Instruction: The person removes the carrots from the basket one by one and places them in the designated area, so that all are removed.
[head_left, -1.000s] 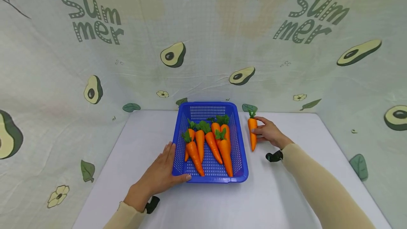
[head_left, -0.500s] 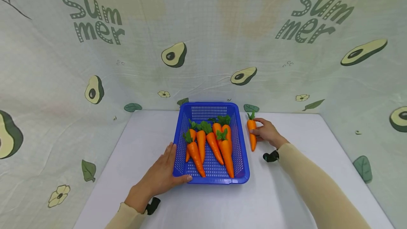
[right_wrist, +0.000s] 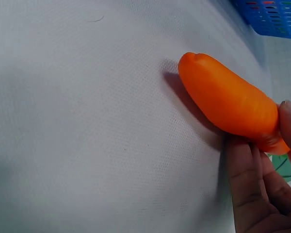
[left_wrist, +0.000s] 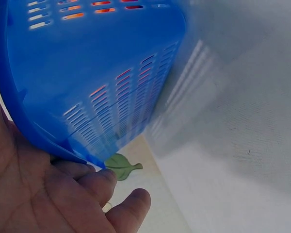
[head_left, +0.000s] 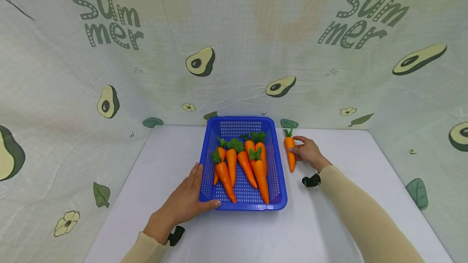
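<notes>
My right hand (head_left: 308,151) pinches an orange carrot (head_left: 290,154) between thumb and fingers, just right of a blue plastic basket (head_left: 283,190). The carrot's leafy end points to the back; in the right wrist view its tip (right_wrist: 196,68) lies close over the white tabletop, with a shadow beside it. My left hand (head_left: 184,200) rests along the basket's left front corner, fingers straight on the left rim and thumb on the front rim. From the left wrist view, the palm (left_wrist: 43,199) is against the basket's outer edge. Several leafy carrots (head_left: 246,169) lie inside the basket.
A white table (head_left: 241,238) bears the basket near its back edge. Behind and at both sides hangs a pale cloth (head_left: 234,23) printed with avocados, leaves and lettering. Black wrist cameras (head_left: 311,180) sit on both wrists.
Over the first half second, my right hand and the carrot shift slightly left, nearer the basket; after that they stay almost still. My left hand keeps its place on the basket.
</notes>
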`<state>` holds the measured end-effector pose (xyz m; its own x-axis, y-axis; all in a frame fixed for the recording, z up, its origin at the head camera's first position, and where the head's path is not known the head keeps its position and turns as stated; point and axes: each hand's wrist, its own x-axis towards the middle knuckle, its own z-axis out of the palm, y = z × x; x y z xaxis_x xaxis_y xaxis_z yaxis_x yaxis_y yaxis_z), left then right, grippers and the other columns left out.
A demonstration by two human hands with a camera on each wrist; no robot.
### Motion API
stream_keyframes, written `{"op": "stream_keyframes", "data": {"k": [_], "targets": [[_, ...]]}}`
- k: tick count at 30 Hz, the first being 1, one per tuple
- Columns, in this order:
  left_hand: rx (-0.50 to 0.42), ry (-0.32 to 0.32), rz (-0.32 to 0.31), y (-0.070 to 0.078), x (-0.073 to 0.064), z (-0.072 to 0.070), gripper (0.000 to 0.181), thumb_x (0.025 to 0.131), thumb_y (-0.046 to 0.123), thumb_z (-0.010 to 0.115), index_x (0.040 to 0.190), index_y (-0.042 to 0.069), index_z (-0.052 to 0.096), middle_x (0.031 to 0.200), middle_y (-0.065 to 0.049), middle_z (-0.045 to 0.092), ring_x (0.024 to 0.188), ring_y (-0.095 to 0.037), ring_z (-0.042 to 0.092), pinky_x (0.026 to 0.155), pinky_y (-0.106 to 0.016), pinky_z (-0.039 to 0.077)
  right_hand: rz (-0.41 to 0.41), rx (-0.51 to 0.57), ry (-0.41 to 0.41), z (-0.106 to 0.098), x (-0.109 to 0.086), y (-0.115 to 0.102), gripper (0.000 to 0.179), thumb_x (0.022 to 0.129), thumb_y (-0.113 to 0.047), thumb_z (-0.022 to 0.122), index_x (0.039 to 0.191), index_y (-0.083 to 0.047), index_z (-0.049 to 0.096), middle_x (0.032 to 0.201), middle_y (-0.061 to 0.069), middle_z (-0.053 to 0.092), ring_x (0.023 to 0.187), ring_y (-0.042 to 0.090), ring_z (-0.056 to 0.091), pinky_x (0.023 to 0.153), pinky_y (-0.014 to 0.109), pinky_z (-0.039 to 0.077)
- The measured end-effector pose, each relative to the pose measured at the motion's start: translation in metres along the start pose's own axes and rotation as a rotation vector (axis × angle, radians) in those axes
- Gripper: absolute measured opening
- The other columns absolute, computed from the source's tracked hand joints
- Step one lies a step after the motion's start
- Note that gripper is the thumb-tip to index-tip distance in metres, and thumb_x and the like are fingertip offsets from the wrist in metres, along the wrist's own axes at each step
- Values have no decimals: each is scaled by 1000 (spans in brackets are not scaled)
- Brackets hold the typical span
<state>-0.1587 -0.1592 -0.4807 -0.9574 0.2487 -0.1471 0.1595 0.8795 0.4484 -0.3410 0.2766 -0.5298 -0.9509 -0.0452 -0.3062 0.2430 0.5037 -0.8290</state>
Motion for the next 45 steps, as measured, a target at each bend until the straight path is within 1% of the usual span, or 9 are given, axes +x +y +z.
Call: {"op": "stream_keyframes", "data": {"k": [6, 12, 20, 23, 26, 31, 35, 40, 45], "targets": [[-1, -4, 2, 0, 0, 0, 129, 85, 76, 71, 169, 3, 5, 178, -17, 2, 162, -42, 20, 127, -60, 26, -20, 19, 24, 1, -4, 0, 67, 104, -16, 67, 162, -2, 35, 141, 34, 56, 95, 23, 72, 84, 33, 65], [8, -3, 7, -1, -1, -1, 132, 83, 82, 67, 169, 3, 5, 178, -17, 3, 161, -43, 21, 126, -59, 28, -15, 21, 34, 0, -6, 0, 69, 105, -17, 66, 163, -1, 33, 140, 32, 55, 94, 23, 72, 86, 34, 64], [8, 5, -3, 0, 0, 0, 130, 84, 78, 70, 169, 3, 6, 178, -18, 5, 160, -44, 23, 125, -60, 29, -26, 38, 42, -1, -7, 0, 70, 105, -18, 66, 163, 1, 31, 134, 29, 57, 91, 18, 71, 86, 34, 64], [6, 10, 0, 1, 0, -1, 131, 83, 79, 69, 169, 3, 7, 178, -18, 5, 160, -43, 23, 126, -60, 29, -29, 7, 58, -3, -9, -1, 70, 105, -21, 66, 162, 1, 32, 133, 27, 59, 92, 20, 70, 86, 31, 64], [9, 8, 7, 2, -1, -2, 131, 83, 80, 69, 169, 2, 7, 177, -19, 5, 161, -43, 21, 127, -60, 27, -17, -52, 89, -5, -12, -6, 69, 105, -25, 64, 162, 0, 34, 135, 27, 60, 102, 29, 67, 95, 37, 61], [70, 3, 19, 2, -3, -4, 133, 83, 84, 65, 168, 0, 7, 177, -21, 4, 163, -41, 11, 129, -60, 20, -1, -107, 150, -9, -18, -22, 68, 106, -32, 60, 161, -1, 35, 144, 29, 56, 124, 42, 59, 112, 55, 51], [143, 18, 39, 3, -4, -6, 133, 83, 86, 61, 167, -3, 11, 176, -24, 7, 163, -42, 10, 129, -62, 19, -29, -94, 188, -10, -25, -40, 69, 107, -34, 60, 162, -1, 34, 145, 28, 54, 127, 44, 57, 113, 57, 49], [213, 19, 48, 4, -5, -9, 132, 83, 89, 57, 167, -4, 13, 176, -24, 9, 163, -43, 10, 129, -64, 17, -135, -95, 216, -1, -42, -72, 67, 106, -32, 62, 160, -2, 37, 144, 28, 56, 127, 43, 59, 111, 56, 52], [244, 15, 66, 5, -5, -9, 130, 84, 88, 55, 167, -4, 14, 175, -25, 10, 163, -44, 12, 129, -64, 17, -263, -96, 178, 19, -61, -108, 63, 105, -30, 65, 157, -2, 43, 141, 27, 60, 130, 43, 60, 110, 57, 52]]}}
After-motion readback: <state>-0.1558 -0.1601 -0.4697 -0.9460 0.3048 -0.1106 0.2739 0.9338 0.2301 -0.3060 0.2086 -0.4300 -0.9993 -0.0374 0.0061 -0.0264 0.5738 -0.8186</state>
